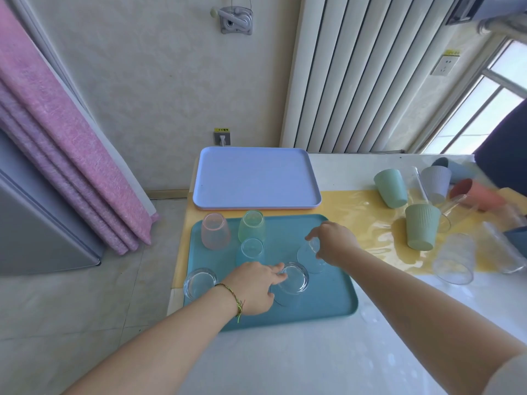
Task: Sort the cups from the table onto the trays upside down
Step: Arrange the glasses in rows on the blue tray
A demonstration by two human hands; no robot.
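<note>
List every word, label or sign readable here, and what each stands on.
"小心触电", small but legible: lower yellow sticker above the plugged wall socket.
Too blurred to read: upper yellow sticker above the socket by the window.
No print visible on the teal tray or lilac tray.

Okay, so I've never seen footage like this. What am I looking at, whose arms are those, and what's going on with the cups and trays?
There is no machine here. These are a person's two bare arms, filmed by one wide-angle camera worn on their head and looking down. The left hand holds a clear glass and the right hand pinches a clear cup, both base-up on the teal tray. A pink cup, a pale green cup, a blue cup and a second clear glass stand inverted there too. A lilac tray lies behind. More cups, such as a ribbed green cup, wait on the table to the right.
</note>
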